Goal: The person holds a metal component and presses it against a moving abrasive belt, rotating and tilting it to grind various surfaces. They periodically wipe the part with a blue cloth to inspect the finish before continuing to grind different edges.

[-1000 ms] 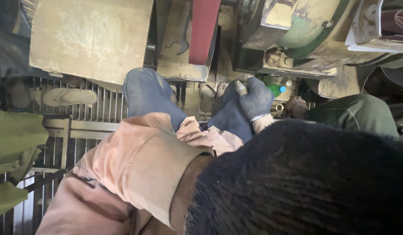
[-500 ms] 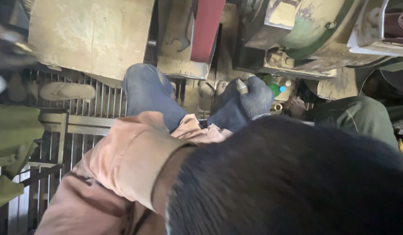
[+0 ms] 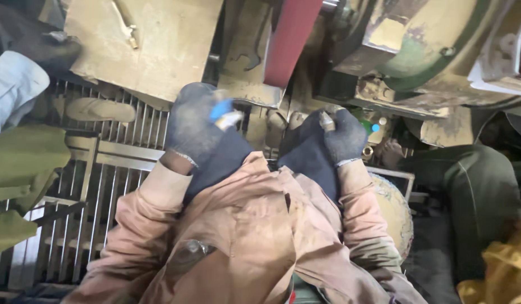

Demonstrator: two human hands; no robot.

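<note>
Head view, looking straight down the front of a salmon-pink work coverall (image 3: 243, 236). Both hands wear dark blue-grey knitted gloves and are raised in front of the chest. The left hand (image 3: 192, 125) is curled closed, its fingers wrapped around a small blue-and-white object (image 3: 224, 112) whose tip sticks out toward the right; what kind of object it is cannot be made out. The right hand (image 3: 344, 138) pinches a small dull metal piece (image 3: 326, 120) between thumb and fingertips, with the remaining fingers folded in. The two hands are near each other but apart, with a fold of dark blue cloth (image 3: 311, 160) between them. Both held things sit just below a red abrasive belt (image 3: 291, 39) that runs up into a worn green-and-cream machine housing (image 3: 429, 39). A dusty tan metal plate (image 3: 159, 39) lies to the left, above a grey metal floor grating (image 3: 119, 169). Judgement: the step in hand looks like a hold-and-position stage, the piece gripped but not touching the belt. A move toward the belt would call for a firm pinch on the metal piece, gloved fingertips kept clear of the moving surface, and the left hand's object kept steady alongside.
</note>
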